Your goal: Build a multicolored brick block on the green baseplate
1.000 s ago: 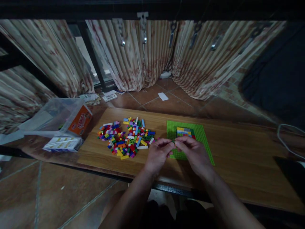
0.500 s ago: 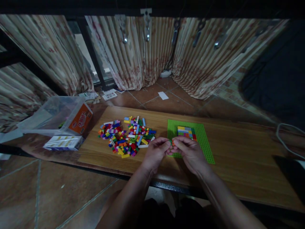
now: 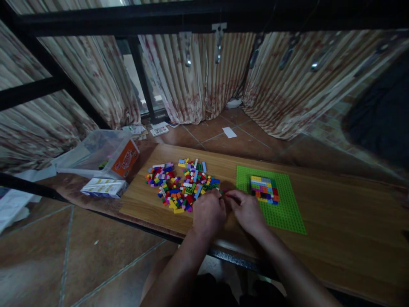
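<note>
Plastic bricks (image 3: 188, 190) lie loose just far-left of the left hand (image 3: 209, 211), so a brushing knuckle could scatter them; its grip is hidden, the right hand's (image 3: 247, 211) narrow, contents unclear.

on a wooden tabletop (image 3: 338, 217), the left hand (image 3: 209, 211) was at the near right edge of loose coloured bricks (image 3: 189, 190), the right hand (image 3: 247, 210) just beside it, their grip too dark to read. farther right, a brick block (image 3: 264, 189) sat on a green baseplate (image 3: 289, 211); at left stood a clear box (image 3: 127, 158).
</note>
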{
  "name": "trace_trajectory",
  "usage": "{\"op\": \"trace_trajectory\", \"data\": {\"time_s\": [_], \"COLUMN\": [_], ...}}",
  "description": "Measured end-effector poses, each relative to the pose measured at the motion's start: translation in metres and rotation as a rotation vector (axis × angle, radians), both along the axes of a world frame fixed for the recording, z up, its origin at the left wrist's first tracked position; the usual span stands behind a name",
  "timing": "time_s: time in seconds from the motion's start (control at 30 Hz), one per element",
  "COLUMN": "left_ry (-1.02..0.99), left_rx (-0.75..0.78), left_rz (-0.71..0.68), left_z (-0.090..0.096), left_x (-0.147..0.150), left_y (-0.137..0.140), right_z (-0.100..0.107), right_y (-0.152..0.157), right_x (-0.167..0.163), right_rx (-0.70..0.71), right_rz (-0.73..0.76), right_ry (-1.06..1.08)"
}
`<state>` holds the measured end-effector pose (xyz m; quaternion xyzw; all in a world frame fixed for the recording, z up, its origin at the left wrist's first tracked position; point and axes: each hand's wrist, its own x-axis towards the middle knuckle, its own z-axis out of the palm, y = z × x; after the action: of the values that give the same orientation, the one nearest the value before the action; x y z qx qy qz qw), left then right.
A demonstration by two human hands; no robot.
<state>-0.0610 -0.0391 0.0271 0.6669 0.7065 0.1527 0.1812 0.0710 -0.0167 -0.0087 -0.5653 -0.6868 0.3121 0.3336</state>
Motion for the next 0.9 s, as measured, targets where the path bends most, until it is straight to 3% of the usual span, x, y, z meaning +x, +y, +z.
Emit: {"op": "trace_trajectory", "data": {"time_s": [0.2,0.43,0.7,0.9], "left_ry": [0.083,-0.078,-0.048,0.085], "left_rx": [-0.050,0.017,0.167,0.157], "left_rz": [0.031,0.051,0.235,0.317], "left_z": [-0.003,-0.003,0.004,-0.001], "left_x": [-0.003,-0.017,-0.061,-0.087], "left_y": [0.002,0.007,0.032,0.048], "right_z": [-0.004,-0.006,0.000,0.006], "right_y": [-0.002,-0.007,-0.010,-0.013], "right_x": [-0.004,-0.002,0.003,0.004], "right_rx": [-0.034,-0.017,-0.017,0.003], "right_rz": [0.064,0.047,0.063,0.070], "right_ry": [0.045,0.087,0.091,0.103]}}
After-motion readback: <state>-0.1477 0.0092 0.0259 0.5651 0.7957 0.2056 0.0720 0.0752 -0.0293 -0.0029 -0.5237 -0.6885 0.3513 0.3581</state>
